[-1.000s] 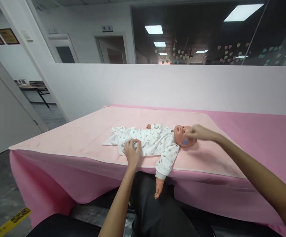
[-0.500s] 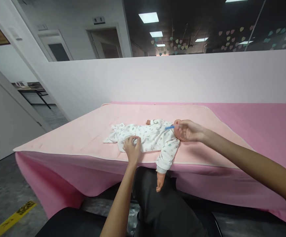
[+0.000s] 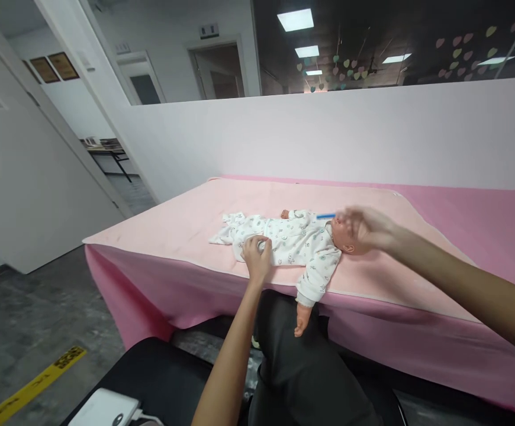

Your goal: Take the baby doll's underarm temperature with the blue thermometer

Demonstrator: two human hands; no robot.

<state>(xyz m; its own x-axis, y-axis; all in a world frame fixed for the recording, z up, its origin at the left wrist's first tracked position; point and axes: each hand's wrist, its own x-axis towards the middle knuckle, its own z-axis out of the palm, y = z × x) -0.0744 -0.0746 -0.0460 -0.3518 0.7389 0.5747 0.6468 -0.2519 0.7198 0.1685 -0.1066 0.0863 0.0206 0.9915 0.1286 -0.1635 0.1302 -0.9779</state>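
A baby doll in a white patterned suit lies on its back, head to the right, its near arm hanging over the table edge. My right hand, blurred, is closed beside the doll's head. A thin blue stick juts left from its fingers, over the doll's chest and close to the face; its tip kind is too small to tell. My left hand rests at the doll's lower body, thumb and fingers curled into a loop. Something whitish shows inside the loop, and I cannot make out whether it is cloth or an object.
A peach blanket lies over a pink tablecloth. Behind stands a white wall with glass above. At the lower left, a white power bank with a cable lies on a black seat.
The view has swung left, bringing the white power bank into sight. My right hand, with the blue stick, has shifted slightly at the doll's head. My left hand stays at the doll's lower body.
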